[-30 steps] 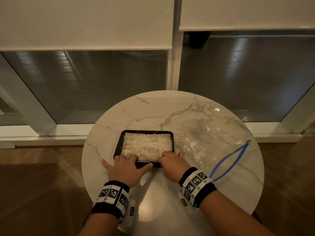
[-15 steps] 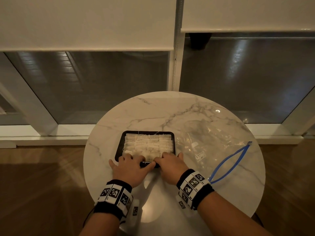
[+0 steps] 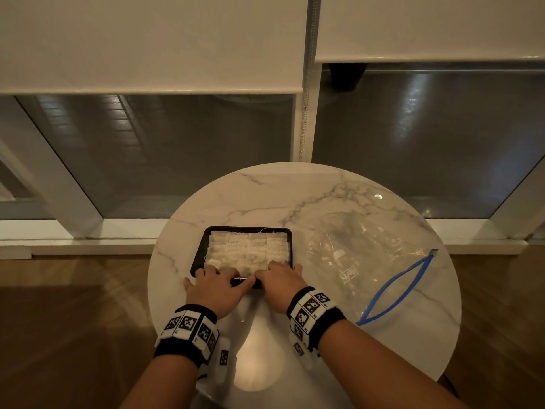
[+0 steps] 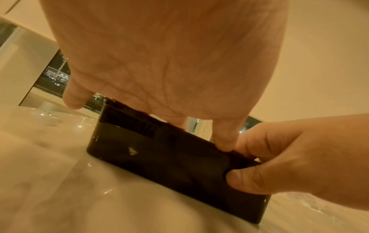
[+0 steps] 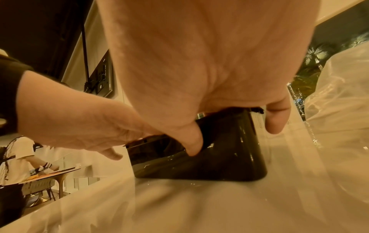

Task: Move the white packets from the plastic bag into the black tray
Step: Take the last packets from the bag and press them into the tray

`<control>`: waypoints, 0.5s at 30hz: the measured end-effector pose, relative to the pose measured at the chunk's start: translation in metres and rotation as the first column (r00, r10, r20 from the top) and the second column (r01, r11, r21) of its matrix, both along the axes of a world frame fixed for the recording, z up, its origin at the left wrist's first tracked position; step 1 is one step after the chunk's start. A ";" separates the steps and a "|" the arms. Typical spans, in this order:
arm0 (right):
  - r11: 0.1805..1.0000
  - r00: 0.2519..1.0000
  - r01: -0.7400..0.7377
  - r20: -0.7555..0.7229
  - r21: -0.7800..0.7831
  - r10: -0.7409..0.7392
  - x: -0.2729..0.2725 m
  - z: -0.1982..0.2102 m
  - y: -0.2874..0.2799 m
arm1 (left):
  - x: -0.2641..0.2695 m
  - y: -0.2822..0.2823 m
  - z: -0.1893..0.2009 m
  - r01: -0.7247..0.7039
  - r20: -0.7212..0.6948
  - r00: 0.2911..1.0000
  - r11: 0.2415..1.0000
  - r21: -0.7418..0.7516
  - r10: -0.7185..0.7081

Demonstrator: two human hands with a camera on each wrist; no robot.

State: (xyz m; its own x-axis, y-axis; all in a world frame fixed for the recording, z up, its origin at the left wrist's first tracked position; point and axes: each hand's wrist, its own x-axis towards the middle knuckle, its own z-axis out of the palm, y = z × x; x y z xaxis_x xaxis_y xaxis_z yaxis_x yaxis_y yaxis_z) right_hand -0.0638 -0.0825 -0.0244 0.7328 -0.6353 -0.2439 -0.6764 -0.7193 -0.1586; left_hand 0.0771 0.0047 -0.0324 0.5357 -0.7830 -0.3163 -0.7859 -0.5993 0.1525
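The black tray [image 3: 250, 229] sits on the round marble table [image 3: 265, 196], filled with rows of white packets [image 3: 247, 249]. Both hands are at its near edge. My left hand [image 3: 218, 286] lies with its fingers over the near-left rim on the packets, its thumb on the rim and its little finger on the table. My right hand [image 3: 280, 278] pinches the near wall of the tray [image 5: 229, 149], with the thumb outside and the fingers curled over the rim. The clear plastic bag [image 3: 362, 255] lies flat to the right.
The bag's blue zip strip [image 3: 395, 287] gapes toward the table's right edge. Windows with lowered blinds stand behind the table, and wooden floor surrounds it. In the right wrist view another person [image 5: 16, 157] works at a far table.
Both hands have crept a little further over the tray's near rim, and the two thumbs have come closer together. The tray and the bag lie as before.
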 end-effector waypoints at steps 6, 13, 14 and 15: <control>1.000 1.000 0.004 0.011 -0.004 -0.004 0.002 -0.003 0.000 | 0.003 0.000 0.001 0.002 -0.005 1.000 1.000 0.002 -0.002; 0.998 0.966 0.052 0.254 -0.033 -0.042 -0.020 0.005 0.009 | -0.014 0.004 0.011 -0.043 0.067 0.996 0.987 -0.158 0.054; 0.997 0.941 0.080 0.331 -0.021 -0.069 -0.027 0.006 0.010 | -0.019 0.004 0.014 -0.040 0.102 0.993 0.976 -0.214 0.063; 0.993 0.905 0.115 0.413 0.003 -0.106 -0.034 0.008 0.012 | -0.024 0.004 0.017 -0.024 0.137 0.988 0.959 -0.283 0.066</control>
